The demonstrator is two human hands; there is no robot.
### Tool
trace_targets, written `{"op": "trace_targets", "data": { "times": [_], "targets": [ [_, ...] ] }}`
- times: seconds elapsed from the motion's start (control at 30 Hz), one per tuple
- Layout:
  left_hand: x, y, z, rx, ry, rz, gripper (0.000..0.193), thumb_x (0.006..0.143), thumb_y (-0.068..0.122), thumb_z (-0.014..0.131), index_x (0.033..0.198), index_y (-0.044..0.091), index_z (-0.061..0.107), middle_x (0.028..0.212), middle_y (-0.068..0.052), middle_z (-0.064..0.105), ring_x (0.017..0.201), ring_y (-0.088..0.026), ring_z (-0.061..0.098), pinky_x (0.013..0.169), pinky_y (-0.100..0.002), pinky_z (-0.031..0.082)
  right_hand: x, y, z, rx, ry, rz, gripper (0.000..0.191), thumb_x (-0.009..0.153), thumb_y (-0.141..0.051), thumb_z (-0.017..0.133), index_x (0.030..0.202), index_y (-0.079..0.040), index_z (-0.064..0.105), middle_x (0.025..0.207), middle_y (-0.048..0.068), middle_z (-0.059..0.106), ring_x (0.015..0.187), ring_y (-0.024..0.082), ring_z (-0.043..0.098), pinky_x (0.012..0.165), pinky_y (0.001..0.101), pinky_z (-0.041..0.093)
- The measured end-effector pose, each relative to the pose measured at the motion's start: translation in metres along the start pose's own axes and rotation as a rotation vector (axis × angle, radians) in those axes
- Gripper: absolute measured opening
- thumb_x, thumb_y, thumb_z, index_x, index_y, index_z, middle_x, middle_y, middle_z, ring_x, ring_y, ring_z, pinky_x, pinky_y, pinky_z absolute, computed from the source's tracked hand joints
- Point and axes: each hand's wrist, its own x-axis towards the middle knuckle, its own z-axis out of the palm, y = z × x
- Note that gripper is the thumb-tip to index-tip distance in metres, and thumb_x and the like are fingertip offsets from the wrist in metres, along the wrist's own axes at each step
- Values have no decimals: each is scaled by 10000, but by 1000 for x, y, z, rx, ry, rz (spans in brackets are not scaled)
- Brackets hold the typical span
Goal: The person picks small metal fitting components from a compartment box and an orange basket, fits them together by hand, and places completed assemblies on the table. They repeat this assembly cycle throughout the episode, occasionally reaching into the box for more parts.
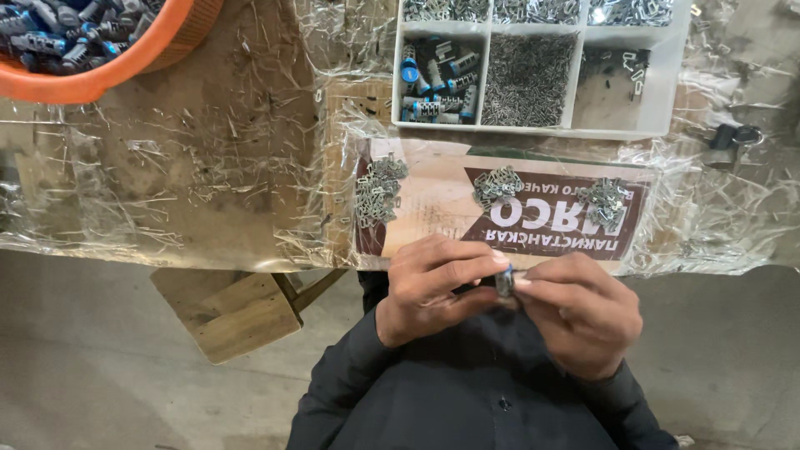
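We note the main risk first: the small grey-and-blue part (505,282) is pinched only at the fingertips, held in the air over the lap just off the near edge of the bench (208,167), so a slip of either grip would likely drop it onto the dark clothing or the floor rather than back onto the work surface. The left hand (437,287) is curled nearly closed, thumb and forefinger pressed on the part's left side; the right hand (579,312) is likewise almost closed, fingertips meeting the part from the right. A second risk, in our judgement: the three loose heaps of metal clips (379,190) lie near the bench edge on wrinkled plastic film, and a brushing sleeve could scatter them. The part itself appears short and cylindrical, grey metal with a blue end, though the fingers cover most of it and we cannot tell its full shape. It resembles the pieces in the white divided tray (667,92) and in the orange bowl (125,62) at the far left. The tray's other compartments hold fine metal pieces.
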Motion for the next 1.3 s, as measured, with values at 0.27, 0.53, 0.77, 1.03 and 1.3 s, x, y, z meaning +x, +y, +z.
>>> {"op": "trace_targets", "data": {
  "times": [0.27,0.53,0.77,1.03,1.3],
  "targets": [
    [9,8,-3,131,-36,61,445,831,179,920,1216,85,718,1095,-40,694,895,-227,702,774,-348,559,7,0,-9,-104,24,-8,236,794,80,809,996,-13,729,894,93,724,783,202,734,697,284,565],
    [13,16,0,220,-76,76,469,823,144,923,1237,69,716,1089,-45,679,886,-235,690,769,-359,565,-6,10,-16,-102,52,126,224,762,1,870,947,-16,743,814,81,750,673,156,707,629,267,518],
    [18,17,6,173,-137,105,408,866,28,848,1249,35,707,1174,-93,708,983,-257,737,850,-368,622,-18,22,-20,224,90,335,385,811,-17,803,1170,32,676,998,89,778,910,153,754,814,264,599],
    [22,21,21,64,-236,-8,299,945,-14,775,1237,17,717,1098,-103,777,973,-224,782,829,-326,624,0,65,-81,611,-352,297,272,802,-70,841,1069,-59,787,1168,145,770,1058,273,746,902,396,623],
    [28,16,29,-158,-26,-356,204,940,-5,752,1141,11,726,1090,-136,786,977,-200,772,854,-284,600,40,94,-123,-991,235,76,287,856,-63,788,1140,-30,763,1420,219,553,1369,410,418,1140,491,376]
  ]
}}
